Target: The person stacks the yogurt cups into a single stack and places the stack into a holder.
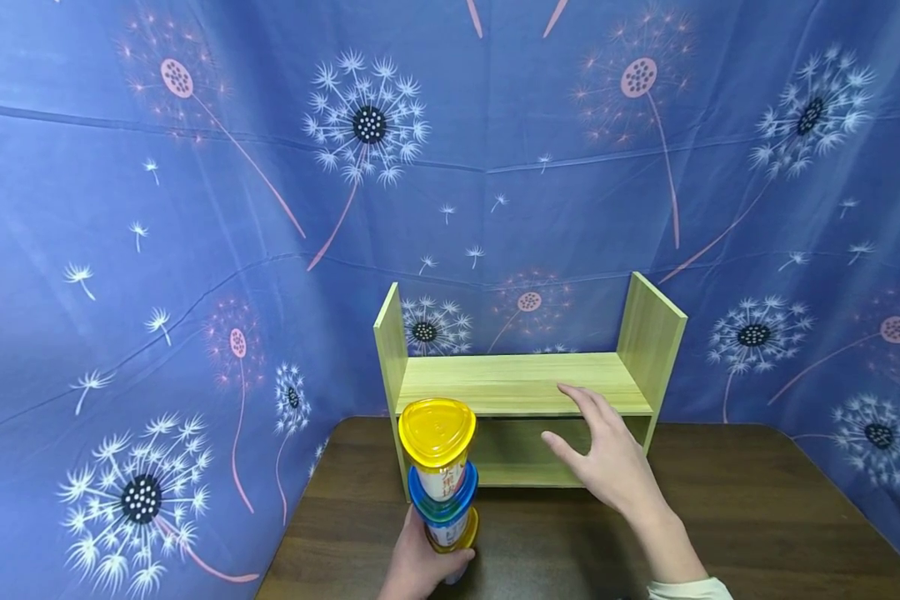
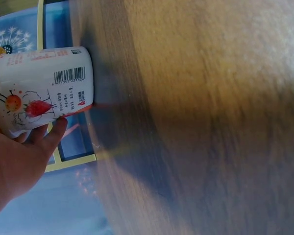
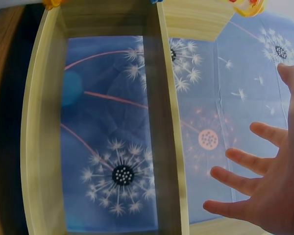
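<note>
Three lidded plastic jars stand in a stack, upright in the head view. The top jar (image 1: 438, 437) has a yellow lid, the middle jar (image 1: 448, 500) a blue one. Beneath them is a white jar (image 2: 44, 90) with a yellow lid, printed with a strawberry and a barcode in the left wrist view. My left hand (image 1: 423, 557) grips this lowest jar, close over the brown table. My right hand (image 1: 611, 458) holds nothing; its fingers are spread in front of the wooden shelf (image 1: 525, 383), to the right of the stack.
The pale shelf has two upright side panels, an upper board and a lower board (image 1: 528, 475). It stands at the back of the dark wooden table (image 1: 757, 517). A blue curtain (image 1: 487, 217) with dandelion prints hangs behind and on both sides.
</note>
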The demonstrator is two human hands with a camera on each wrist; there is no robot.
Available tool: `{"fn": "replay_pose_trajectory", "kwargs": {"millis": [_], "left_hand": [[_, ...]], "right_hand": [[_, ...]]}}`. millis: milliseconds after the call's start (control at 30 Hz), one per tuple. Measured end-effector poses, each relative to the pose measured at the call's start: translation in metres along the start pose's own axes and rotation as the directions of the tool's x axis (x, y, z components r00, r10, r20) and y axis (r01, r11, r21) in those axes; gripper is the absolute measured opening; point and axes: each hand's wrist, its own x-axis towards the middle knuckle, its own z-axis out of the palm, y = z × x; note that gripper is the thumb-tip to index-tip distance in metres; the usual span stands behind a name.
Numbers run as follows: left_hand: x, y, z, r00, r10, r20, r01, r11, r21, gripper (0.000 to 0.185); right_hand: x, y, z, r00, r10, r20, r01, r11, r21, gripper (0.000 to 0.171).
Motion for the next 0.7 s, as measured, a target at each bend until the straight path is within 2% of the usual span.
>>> {"fn": "replay_pose_trajectory", "kwargs": {"millis": [533, 700], "left_hand": [[0.0, 0.001, 0.0, 1.0, -0.004, 0.01, 0.004, 1.0, -0.001, 0.098], [0.001, -0.001, 0.0, 1.0, 0.012, 0.008, -0.012, 1.0, -0.008, 0.098]], "right_hand": [[-0.005, 0.022, -0.007, 0.997, 0.079, -0.009, -0.08, 0.995, -0.061, 0.069], [-0.008, 0.027, -0.009, 0.995, 0.103, -0.011, -0.104, 0.992, -0.069, 0.068]]}}
